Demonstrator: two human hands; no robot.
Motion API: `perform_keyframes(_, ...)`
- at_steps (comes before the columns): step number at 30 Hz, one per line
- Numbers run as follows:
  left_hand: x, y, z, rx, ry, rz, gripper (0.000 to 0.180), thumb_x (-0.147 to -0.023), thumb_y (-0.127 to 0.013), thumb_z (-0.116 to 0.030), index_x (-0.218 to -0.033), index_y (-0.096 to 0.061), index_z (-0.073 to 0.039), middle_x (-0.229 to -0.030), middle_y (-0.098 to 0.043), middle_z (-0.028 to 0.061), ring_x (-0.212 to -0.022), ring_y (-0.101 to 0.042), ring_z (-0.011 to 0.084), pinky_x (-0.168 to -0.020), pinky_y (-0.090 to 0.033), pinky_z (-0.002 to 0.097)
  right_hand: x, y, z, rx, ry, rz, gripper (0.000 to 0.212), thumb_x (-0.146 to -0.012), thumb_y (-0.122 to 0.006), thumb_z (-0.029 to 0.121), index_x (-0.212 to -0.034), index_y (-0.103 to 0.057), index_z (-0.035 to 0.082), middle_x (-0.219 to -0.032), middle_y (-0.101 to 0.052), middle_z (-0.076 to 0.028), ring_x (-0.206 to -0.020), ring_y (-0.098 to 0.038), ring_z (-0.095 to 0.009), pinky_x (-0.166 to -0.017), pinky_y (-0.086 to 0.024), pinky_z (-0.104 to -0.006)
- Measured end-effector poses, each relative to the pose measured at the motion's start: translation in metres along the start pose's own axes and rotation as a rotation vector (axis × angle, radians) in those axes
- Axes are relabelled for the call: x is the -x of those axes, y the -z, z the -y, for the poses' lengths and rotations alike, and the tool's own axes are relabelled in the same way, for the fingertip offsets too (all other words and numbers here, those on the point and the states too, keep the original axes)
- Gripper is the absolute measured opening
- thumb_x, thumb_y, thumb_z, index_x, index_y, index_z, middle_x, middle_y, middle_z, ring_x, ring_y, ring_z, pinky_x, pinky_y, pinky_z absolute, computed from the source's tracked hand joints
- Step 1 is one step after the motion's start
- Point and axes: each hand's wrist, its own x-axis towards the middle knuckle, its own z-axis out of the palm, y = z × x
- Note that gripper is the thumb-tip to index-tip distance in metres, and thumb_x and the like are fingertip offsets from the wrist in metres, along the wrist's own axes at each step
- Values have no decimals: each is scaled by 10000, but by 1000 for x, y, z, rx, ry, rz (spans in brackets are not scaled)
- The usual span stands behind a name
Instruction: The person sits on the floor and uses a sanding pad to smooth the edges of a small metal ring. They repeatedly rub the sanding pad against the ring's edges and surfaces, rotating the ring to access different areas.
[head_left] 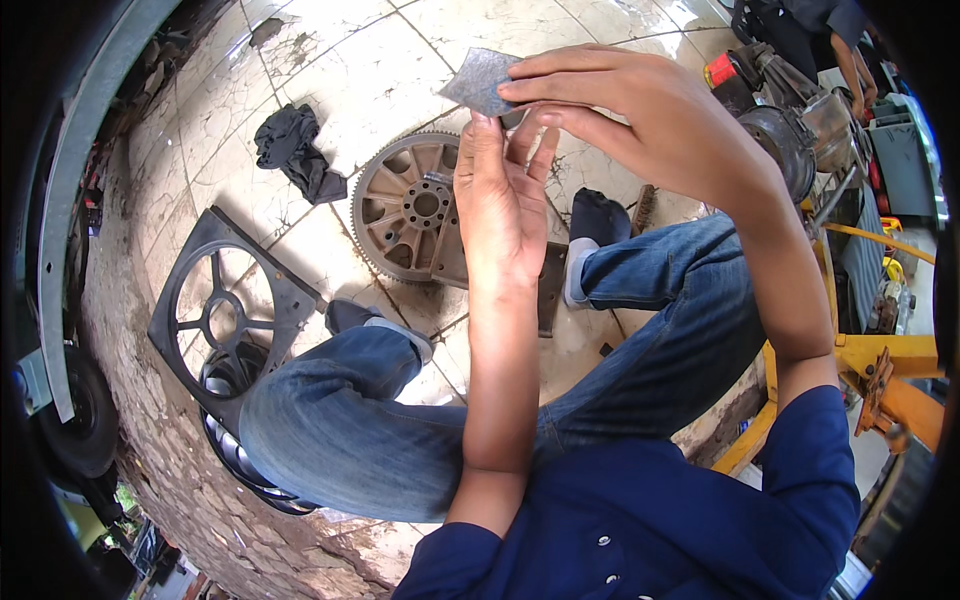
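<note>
A small grey piece of sandpaper (pixel 476 82) is raised between my two hands, over the far middle of the floor. Its lower edge is pinched by the thumb and fingers of my left hand (pixel 503 205). The fingers of my right hand (pixel 655 120) are closed over the right edge of the sheet. Beneath them a toothed flywheel (pixel 378 212) lies flat, with spokes and a bolt-ringed hub. My left hand and forearm hide its right side. A flat brown metal piece (pixel 452 256) lies beside the flywheel, partly covered by my forearm.
A black cloth (pixel 290 145) lies on the tiles. A black fan shroud (pixel 185 275) leans by my left knee. Machine parts (pixel 780 150) and a yellow metal frame (pixel 880 352) stand at the right. Another person's arm (pixel 850 70) shows at the far right.
</note>
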Motion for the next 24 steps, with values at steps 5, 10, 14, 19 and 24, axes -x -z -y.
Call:
perform_keyframes(5,0,0,1,36,6,11,330,-977,-594,-323,-1156,-572,-47,-1182,-566,41,-1120,-534,146,-1038,-440,336,-1,-8,4,-25,-82,-15,295,-941,-547,214,-1155,-682,62,-1132,-679,-129,-1010,-645,-320,-875,-506,-393)
perform_keyframes(10,-3,5,-3,-10,-39,41,329,-972,-603,-311,-1135,-592,-26,-1148,-600,50,-1090,-563,144,-1041,-442,332,-3,-19,7,-34,-17,-105,300,-956,-527,216,-1165,-671,57,-1106,-686,-130,-977,-653,-328,-849,-512,-393)
perform_keyframes(14,-3,6,0,-109,-62,62,225,-967,-618,-236,-1052,-606,-28,-1027,-648,56,-1001,-612,146,-1008,-478,346,-4,-20,-6,-74,-132,-92,284,-969,-520,234,-1168,-674,102,-1034,-694,-148,-930,-654,-354,-823,-517,-395)
perform_keyframes(19,-22,43,3,-278,3,-161,150,-947,-648,-159,-987,-596,-25,-963,-666,71,-938,-640,161,-955,-509,349,1,-16,-15,-111,-223,175,300,-979,-526,215,-1200,-647,53,-1046,-691,-176,-943,-657,-343,-822,-508,-375)
perform_keyframes(24,-43,147,16,-827,-60,-519,277,-893,-694,-143,-1071,-577,34,-1036,-641,102,-917,-621,170,-811,-475,291,5,-17,-23,-113,-286,365,313,-981,-518,207,-1211,-634,30,-1091,-676,-200,-972,-655,-345,-838,-502,-385)
